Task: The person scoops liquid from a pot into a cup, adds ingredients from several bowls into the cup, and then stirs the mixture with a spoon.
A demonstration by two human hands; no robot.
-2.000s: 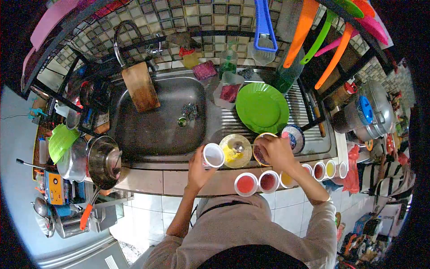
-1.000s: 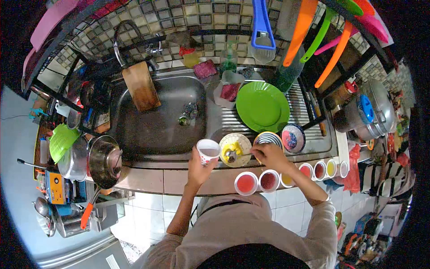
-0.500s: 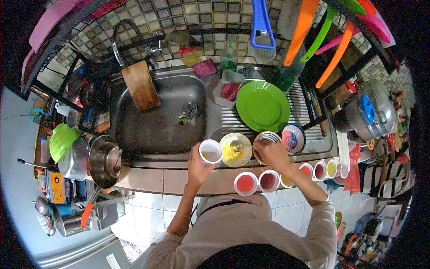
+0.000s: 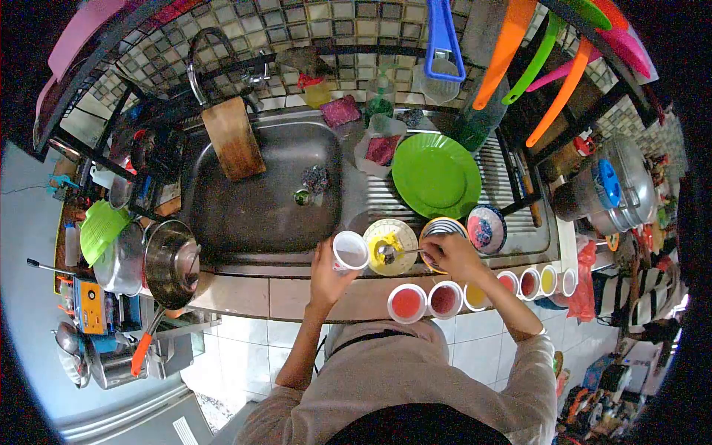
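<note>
My left hand (image 4: 328,273) is wrapped round a white plastic cup (image 4: 350,251), tilted a little at the left of a bowl (image 4: 403,265). Yellow contents (image 4: 389,246) lie in that bowl. My right hand (image 4: 451,256) pinches the handle of a metal spoon (image 4: 389,256), whose tip is down in the yellow contents. Under the right hand, a striped bowl (image 4: 443,223) is partly hidden. Beside it stands a bowl with pink and blue contents (image 4: 486,228). Along the counter's front edge are several cups, among them a red-filled cup (image 4: 406,303) and a darker red cup (image 4: 446,299).
A green plate (image 4: 436,176) rests on the ridged drainboard behind the bowls. To the left is the sink (image 4: 222,215) with a wooden board (image 4: 233,139) in it. A pan (image 4: 172,265) stands at the left, and orange and green utensil handles (image 4: 504,52) hang overhead.
The spoon's tip has dropped lower and nearer me in the yellow contents. My right hand has shifted slightly. The left hand still holds the cup in nearly the same place.
</note>
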